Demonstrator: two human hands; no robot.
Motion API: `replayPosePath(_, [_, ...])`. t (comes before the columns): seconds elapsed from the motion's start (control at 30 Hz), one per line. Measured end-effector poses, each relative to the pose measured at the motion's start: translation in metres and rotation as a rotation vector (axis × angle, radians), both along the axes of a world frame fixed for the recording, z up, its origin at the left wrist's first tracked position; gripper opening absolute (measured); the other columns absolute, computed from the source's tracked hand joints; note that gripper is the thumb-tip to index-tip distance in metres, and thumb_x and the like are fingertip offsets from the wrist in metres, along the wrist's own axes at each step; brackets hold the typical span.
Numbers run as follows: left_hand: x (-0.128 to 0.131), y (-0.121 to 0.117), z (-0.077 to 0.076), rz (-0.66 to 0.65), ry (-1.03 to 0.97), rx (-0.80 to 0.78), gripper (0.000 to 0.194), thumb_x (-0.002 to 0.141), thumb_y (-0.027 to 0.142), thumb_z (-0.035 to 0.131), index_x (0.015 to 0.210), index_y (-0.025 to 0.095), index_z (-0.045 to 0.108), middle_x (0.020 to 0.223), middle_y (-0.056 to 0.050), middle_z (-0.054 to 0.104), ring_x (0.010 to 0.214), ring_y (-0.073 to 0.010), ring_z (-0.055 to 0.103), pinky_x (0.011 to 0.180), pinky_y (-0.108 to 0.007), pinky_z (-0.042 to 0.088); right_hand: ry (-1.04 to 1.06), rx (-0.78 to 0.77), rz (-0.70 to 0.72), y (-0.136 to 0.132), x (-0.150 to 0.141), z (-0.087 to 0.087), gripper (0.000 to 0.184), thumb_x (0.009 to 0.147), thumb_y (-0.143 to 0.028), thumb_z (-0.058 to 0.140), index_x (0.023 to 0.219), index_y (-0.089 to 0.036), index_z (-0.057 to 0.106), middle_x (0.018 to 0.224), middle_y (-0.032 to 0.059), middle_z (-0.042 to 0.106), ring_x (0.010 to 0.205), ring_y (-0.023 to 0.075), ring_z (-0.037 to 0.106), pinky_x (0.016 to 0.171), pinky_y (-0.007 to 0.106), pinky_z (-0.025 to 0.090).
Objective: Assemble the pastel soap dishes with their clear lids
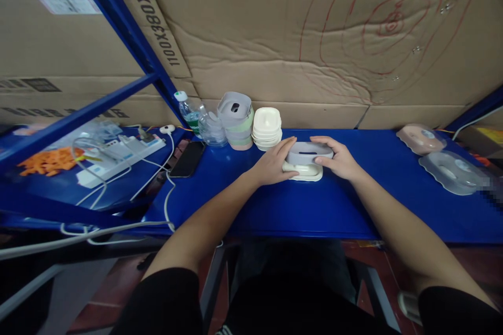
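Both hands close in on one grey plastic shell (297, 159), a rounded piece with a dark slot, over the middle of the blue tabletop (314, 212). The left hand (271, 163) cups the shell's left end, fingers over the top edge and thumb low by the cream dish beneath; the right hand (341, 159) grips the right end, its fingers curled along the far rim and its thumb pressed to the near wall. Directly under the shell, at six o'clock from it, sits a cream dish (306, 177), its near rim showing; whether shell and dish touch cannot be told. With the shell as the clock's centre, a stack of cream dishes (267, 124) stands near at ten o'clock, just beside a taller stack of grey, green and pink shells (238, 128) farther out that way. Between nine and ten come clear plastic cups (212, 131) and a white-capped water bottle (190, 114). Out at nine lie a black smartphone (188, 159), then a white power strip (121, 157) with cables and a heap of orange pieces (49, 162). Well apart at three o'clock rests a pinkish translucent lid (419, 139), with a clear greyish lid (451, 175) slightly past three. A cardboard sheet (251, 31) stands behind, at twelve.
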State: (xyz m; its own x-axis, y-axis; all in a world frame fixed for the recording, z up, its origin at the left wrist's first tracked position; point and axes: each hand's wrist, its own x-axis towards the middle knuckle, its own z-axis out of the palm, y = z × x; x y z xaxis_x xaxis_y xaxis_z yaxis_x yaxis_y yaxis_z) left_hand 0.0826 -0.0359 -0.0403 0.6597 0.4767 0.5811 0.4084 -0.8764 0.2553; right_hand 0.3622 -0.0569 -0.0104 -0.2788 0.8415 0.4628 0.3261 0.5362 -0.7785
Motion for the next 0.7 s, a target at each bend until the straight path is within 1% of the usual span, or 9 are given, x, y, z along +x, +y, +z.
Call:
replayPosePath(0.1, [-0.001,0.001,0.001,0.023,0.002,0.03,0.082,0.103,0.036,0.059,0.171,0.021,0.016,0.164,-0.022,0.049,0.15,-0.0347,0.052,0.118,-0.057,0.05,0.07,-0.047,-0.037,-0.002,-0.001,0.006,0.063,0.077,-0.074,0.082,0.121,-0.03,0.077,0.136,0.0099,0.075,0.13,0.0337,0.068,0.114,0.054,0.051])
replayPosePath(0.2, [-0.002,0.0,0.003,0.03,0.012,0.098,0.073,0.103,0.021,0.05,0.17,0.02,0.02,0.158,-0.019,0.058,0.142,-0.0305,0.06,0.11,-0.051,0.056,0.154,-0.125,-0.026,-0.003,-0.001,0.008,0.068,0.073,-0.079,0.082,0.118,-0.028,0.077,0.121,0.0097,0.081,0.11,0.0315,0.076,0.096,0.048,0.06])
replayPosePath(0.27, [-0.002,-0.001,0.006,0.022,0.033,0.156,0.068,0.105,0.021,0.048,0.169,0.018,0.025,0.153,-0.019,0.062,0.137,-0.0293,0.065,0.103,-0.047,0.06,0.193,-0.164,-0.037,-0.002,0.0,0.008,0.067,0.072,-0.08,0.082,0.114,-0.028,0.078,0.105,0.008,0.083,0.092,0.0284,0.077,0.083,0.044,0.061])
replayPosePath(0.33, [-0.001,-0.003,0.009,0.009,0.086,0.207,0.061,0.108,0.027,0.049,0.166,0.017,0.033,0.152,-0.02,0.063,0.134,-0.0293,0.067,0.1,-0.046,0.061,0.224,-0.192,-0.088,0.0,0.001,0.007,0.062,0.075,-0.081,0.077,0.107,-0.028,0.079,0.09,0.0057,0.081,0.074,0.0248,0.074,0.07,0.041,0.06])
replayPosePath(0.43, [0.002,-0.01,0.015,0.0,0.204,0.265,0.052,0.109,0.032,0.051,0.16,0.023,0.046,0.162,-0.018,0.054,0.133,-0.0307,0.067,0.098,-0.047,0.061,0.303,-0.245,-0.169,0.004,0.004,0.004,0.066,0.082,-0.089,0.061,0.096,-0.027,0.081,0.071,0.0046,0.073,0.055,0.0218,0.064,0.053,0.039,0.054])
replayPosePath(0.5, [0.005,-0.016,0.018,0.006,0.251,0.299,0.05,0.108,0.027,0.053,0.158,0.03,0.051,0.169,-0.016,0.046,0.133,-0.0309,0.067,0.098,-0.048,0.061,0.344,-0.295,-0.205,0.006,0.006,0.001,0.08,0.083,-0.097,0.046,0.091,-0.025,0.08,0.065,0.0053,0.069,0.049,0.0216,0.062,0.045,0.038,0.051])
replayPosePath(0.57, [0.008,-0.021,0.02,0.007,0.24,0.316,0.05,0.107,0.023,0.054,0.155,0.036,0.055,0.17,-0.012,0.044,0.133,-0.03,0.067,0.099,-0.048,0.061,0.342,-0.333,-0.227,0.007,0.008,-0.001,0.091,0.083,-0.102,0.033,0.092,-0.023,0.079,0.062,0.0063,0.068,0.047,0.0217,0.061,0.041,0.036,0.048])
replayPosePath(0.63, [0.01,-0.023,0.02,-0.017,0.201,0.314,0.045,0.106,0.025,0.058,0.149,0.036,0.06,0.169,-0.011,0.046,0.133,-0.0299,0.066,0.099,-0.048,0.06,0.323,-0.342,-0.246,0.008,0.008,-0.003,0.097,0.083,-0.103,0.026,0.098,-0.023,0.079,0.061,0.0064,0.069,0.045,0.021,0.06,0.039,0.034,0.045])
replayPosePath(0.7, [0.007,-0.02,0.02,-0.016,0.141,0.317,0.032,0.105,0.034,0.062,0.137,0.034,0.068,0.167,-0.012,0.05,0.134,-0.0306,0.065,0.1,-0.05,0.059,0.34,-0.319,-0.268,0.008,0.007,-0.004,0.098,0.083,-0.103,0.025,0.107,-0.023,0.077,0.062,0.0057,0.069,0.041,0.0196,0.058,0.037,0.033,0.042])
